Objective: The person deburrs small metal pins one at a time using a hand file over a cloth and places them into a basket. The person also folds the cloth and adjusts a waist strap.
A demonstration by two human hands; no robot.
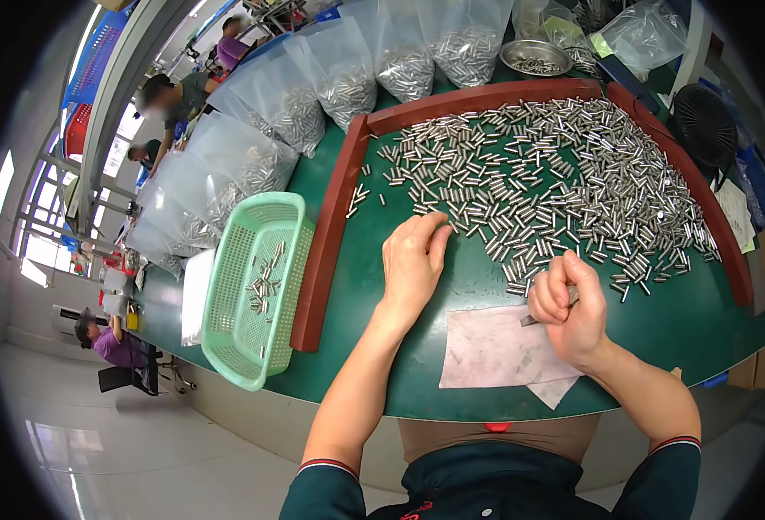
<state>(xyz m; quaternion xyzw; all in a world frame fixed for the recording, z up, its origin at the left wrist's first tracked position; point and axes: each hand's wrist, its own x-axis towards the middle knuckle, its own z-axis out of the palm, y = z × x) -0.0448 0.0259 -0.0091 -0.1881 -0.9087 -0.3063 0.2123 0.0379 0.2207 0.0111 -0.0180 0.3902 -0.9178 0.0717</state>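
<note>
Many short, shiny metal pins [521, 204] lie loose on the green tabletop [374, 347]. At their near left edge is my left hand [413, 264], its fingers curled and the thumb close to the index finger by a few pins. Whether a pin sits between those fingertips is hidden. My right hand [573, 312] is closed in a fist above a stained white cloth [478, 351]. A small grey piece [530, 321] sticks out below its fingers, and its kind does not show.
A dark red wooden border [326, 251] frames the pins. Left of it stands a green plastic basket [213, 321] with some pins inside. Clear bags of pins [343, 87] line the back, near a metal bowl [536, 48]. A black fan [703, 126] stands right; other people work far left.
</note>
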